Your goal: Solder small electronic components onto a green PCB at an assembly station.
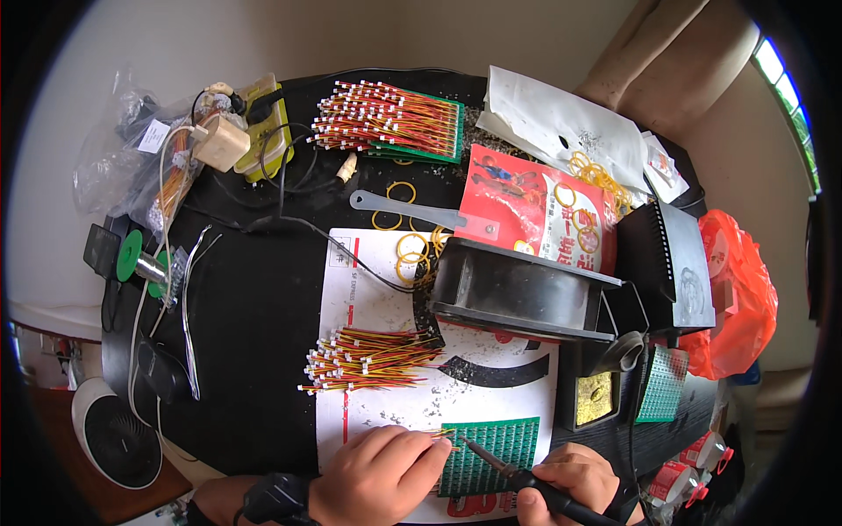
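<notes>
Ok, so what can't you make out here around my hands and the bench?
All in the head view:
- How many thin wires the left hand holds: its own fingers cover them.
- Whether the soldering iron touches the green board: its tip is too small.
- The iron's rear end: cut off by the lower edge, past the right hand.
- What fills the red bag: its film mostly hides it.

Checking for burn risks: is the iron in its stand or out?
Out. The right hand holds the iron over the green board, apart from the stand.
</notes>
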The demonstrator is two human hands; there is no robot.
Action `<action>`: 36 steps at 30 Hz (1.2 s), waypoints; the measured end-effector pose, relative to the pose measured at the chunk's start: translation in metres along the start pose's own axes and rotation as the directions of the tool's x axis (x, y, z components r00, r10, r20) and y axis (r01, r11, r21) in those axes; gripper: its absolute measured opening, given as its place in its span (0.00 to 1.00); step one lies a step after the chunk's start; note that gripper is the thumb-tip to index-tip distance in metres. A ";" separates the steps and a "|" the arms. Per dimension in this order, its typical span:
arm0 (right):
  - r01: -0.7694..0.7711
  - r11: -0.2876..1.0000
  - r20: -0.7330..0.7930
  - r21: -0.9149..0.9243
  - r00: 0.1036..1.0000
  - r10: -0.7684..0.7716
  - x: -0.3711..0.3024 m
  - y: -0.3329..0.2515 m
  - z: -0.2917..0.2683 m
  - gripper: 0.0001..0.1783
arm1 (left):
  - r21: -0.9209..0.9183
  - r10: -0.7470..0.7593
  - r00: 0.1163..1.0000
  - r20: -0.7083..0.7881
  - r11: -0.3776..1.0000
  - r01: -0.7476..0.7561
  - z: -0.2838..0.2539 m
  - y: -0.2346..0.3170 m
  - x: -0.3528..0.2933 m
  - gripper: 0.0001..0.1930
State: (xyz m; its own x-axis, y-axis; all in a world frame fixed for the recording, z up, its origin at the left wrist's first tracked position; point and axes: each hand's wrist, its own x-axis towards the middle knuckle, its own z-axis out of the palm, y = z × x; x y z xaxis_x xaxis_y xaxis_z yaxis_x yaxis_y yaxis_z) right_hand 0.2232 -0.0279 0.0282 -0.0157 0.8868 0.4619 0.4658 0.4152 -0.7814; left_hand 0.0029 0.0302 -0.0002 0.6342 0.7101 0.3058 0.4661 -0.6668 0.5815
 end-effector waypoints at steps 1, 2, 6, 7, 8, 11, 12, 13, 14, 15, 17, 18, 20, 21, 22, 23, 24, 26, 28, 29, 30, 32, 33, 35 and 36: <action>0.001 1.000 0.000 -0.007 1.000 -0.001 0.000 0.000 0.000 0.09 | -0.002 -0.001 1.000 0.001 1.000 0.001 0.000 0.000 0.001 0.11; 0.003 1.000 0.001 -0.014 1.000 -0.003 0.000 0.001 0.000 0.09 | 0.021 0.008 1.000 -0.001 1.000 -0.008 0.001 0.000 0.002 0.11; -0.008 1.000 -0.010 -0.016 1.000 0.008 0.001 0.001 0.002 0.09 | 0.059 0.025 1.000 -0.008 0.998 -0.025 0.002 -0.002 0.001 0.11; -0.014 1.000 0.010 -0.010 1.000 0.014 0.002 0.000 0.000 0.09 | 0.058 0.025 1.000 -0.007 0.998 -0.024 0.002 -0.002 0.000 0.11; -0.019 1.000 0.030 -0.006 0.999 0.020 0.001 0.000 -0.001 0.09 | 0.050 0.021 1.000 0.000 0.999 -0.021 0.002 -0.001 0.000 0.11; -0.019 1.000 0.031 -0.007 0.999 0.019 -0.001 0.001 0.000 0.09 | 0.040 0.011 1.000 0.013 0.999 -0.011 0.003 0.000 0.000 0.11; -0.021 1.000 0.032 -0.006 0.999 0.021 -0.001 0.002 0.000 0.09 | 0.039 0.004 1.000 0.019 0.999 -0.005 0.003 0.000 0.000 0.11; -0.015 1.000 0.046 -0.014 0.999 0.016 -0.001 0.002 0.000 0.09 | 0.038 0.002 1.000 0.020 0.999 -0.003 0.003 -0.001 0.000 0.11; -0.008 1.000 0.059 -0.021 0.998 0.009 -0.001 0.002 -0.001 0.09 | 0.036 0.003 1.000 0.023 0.999 -0.004 0.003 -0.001 0.000 0.11; -0.008 1.000 0.059 -0.020 0.998 0.009 0.000 0.002 -0.001 0.09 | 0.034 0.004 1.000 0.026 0.999 -0.005 0.003 -0.001 0.001 0.11; 0.006 1.000 0.068 -0.022 0.998 -0.005 0.000 0.003 -0.001 0.09 | 0.026 -0.001 0.999 0.033 1.000 0.000 0.002 -0.001 0.001 0.11; 0.005 1.000 0.069 -0.022 0.998 -0.004 0.000 0.003 0.000 0.09 | 0.018 -0.006 0.999 0.039 1.000 0.006 0.003 -0.001 0.000 0.11; 0.012 0.999 0.064 -0.035 0.998 -0.009 -0.001 0.004 0.001 0.09 | 0.003 -0.020 0.999 0.045 1.000 0.020 0.003 -0.002 0.000 0.11; 0.011 0.999 0.064 -0.034 0.998 -0.009 -0.001 0.004 0.001 0.09 | -0.012 -0.033 0.998 0.050 0.999 0.034 0.003 -0.002 0.000 0.11; 0.009 1.000 0.062 -0.029 0.998 -0.007 -0.002 0.004 0.001 0.09 | -0.011 -0.034 0.998 0.050 0.999 0.035 0.002 -0.002 0.000 0.11; 0.007 1.000 0.059 -0.027 0.998 -0.006 -0.002 0.004 0.000 0.09 | -0.014 -0.041 0.998 0.053 0.999 0.042 0.001 -0.001 0.001 0.11; 0.007 1.000 0.059 -0.028 0.998 -0.006 -0.002 0.004 0.000 0.09 | -0.018 -0.049 0.997 0.056 0.999 0.050 0.000 -0.001 0.002 0.11; -0.001 1.000 0.051 -0.018 0.999 0.002 -0.001 0.004 0.001 0.09 | -0.020 -0.047 0.997 0.057 0.999 0.048 0.001 -0.002 0.002 0.11; 0.003 1.000 0.053 -0.021 0.999 -0.002 0.000 0.004 0.001 0.10 | -0.021 -0.045 0.997 0.058 0.999 0.047 0.001 -0.002 0.002 0.10; 0.006 1.000 0.056 -0.024 0.998 -0.005 0.000 0.005 0.001 0.10 | -0.018 -0.044 0.997 0.058 0.999 0.045 0.001 -0.002 0.002 0.10; 0.006 1.000 0.056 -0.024 0.998 -0.005 0.000 0.005 0.001 0.10 | -0.015 -0.042 0.997 0.058 0.999 0.043 0.001 -0.003 0.002 0.10; -0.003 1.000 0.051 -0.016 0.999 0.004 0.000 0.004 0.002 0.10 | -0.016 -0.045 0.997 0.062 0.999 0.046 0.001 -0.003 0.002 0.10; -0.003 1.000 0.051 -0.017 0.999 0.004 0.000 0.004 0.002 0.10 | -0.017 -0.046 0.997 0.065 0.999 0.048 0.001 -0.003 0.002 0.10; 0.000 1.000 0.053 -0.014 0.999 0.001 0.000 0.004 0.002 0.10 | -0.016 -0.047 0.997 0.067 0.999 0.048 0.001 -0.002 0.002 0.10; 0.000 1.000 0.053 -0.013 0.999 0.001 0.000 0.004 0.002 0.10 | -0.015 -0.048 0.997 0.068 0.999 0.049 0.001 -0.002 0.001 0.10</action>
State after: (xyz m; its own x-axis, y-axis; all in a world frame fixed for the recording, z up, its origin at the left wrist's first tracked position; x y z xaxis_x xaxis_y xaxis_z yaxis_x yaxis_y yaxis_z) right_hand 0.2236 -0.0253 0.0243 -0.0620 0.8967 0.4382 0.4775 0.4122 -0.7759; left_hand 0.0034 0.0323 -0.0015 0.6515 0.7243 0.2256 0.4874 -0.6276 0.6071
